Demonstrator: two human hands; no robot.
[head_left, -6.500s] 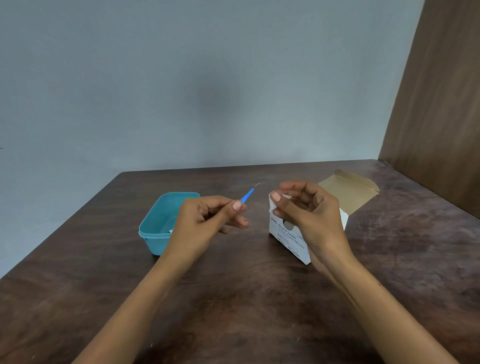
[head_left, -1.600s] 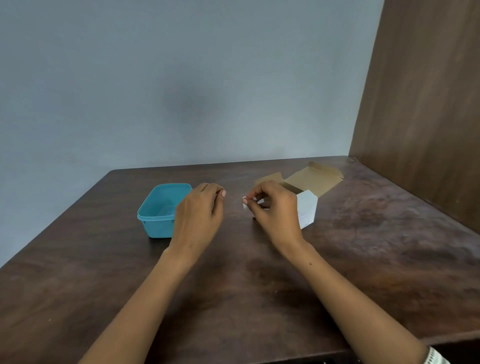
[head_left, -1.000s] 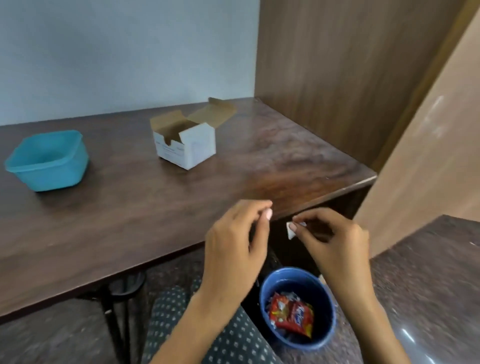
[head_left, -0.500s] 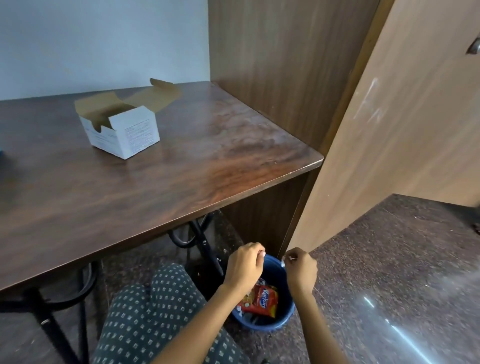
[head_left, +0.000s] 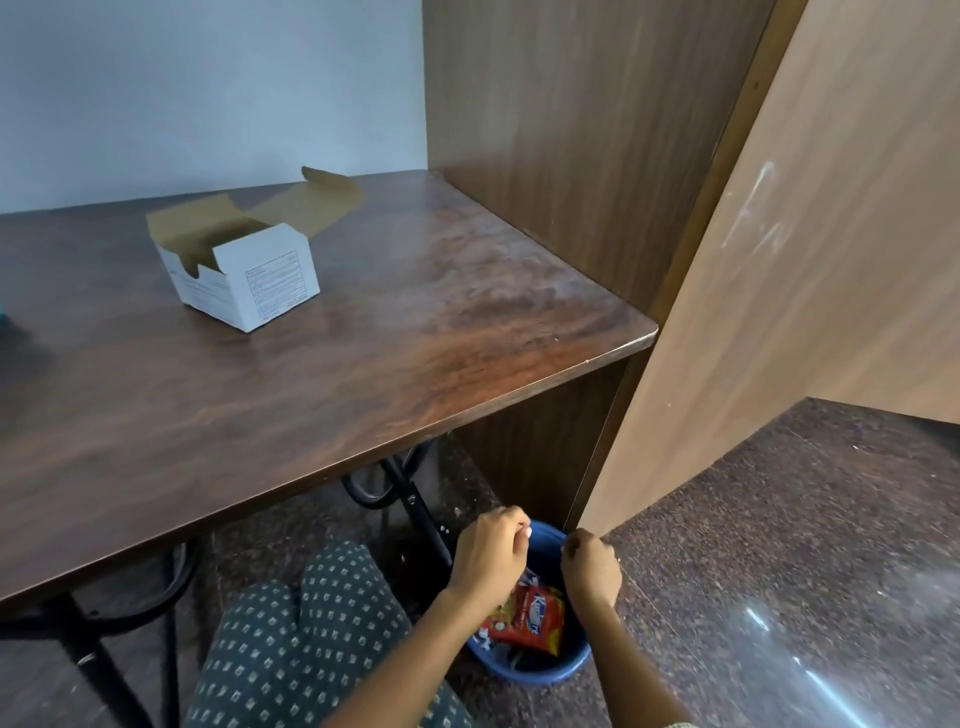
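Below left hand (head_left: 491, 555) and right hand (head_left: 592, 570) sits blue bin (head_left: 535, 674)

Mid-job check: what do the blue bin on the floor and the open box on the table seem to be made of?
The bin looks like blue plastic: even colour, smooth moulded rim. The box looks like thin cardboard: printed white outside, raw brown inside, with folded flaps.
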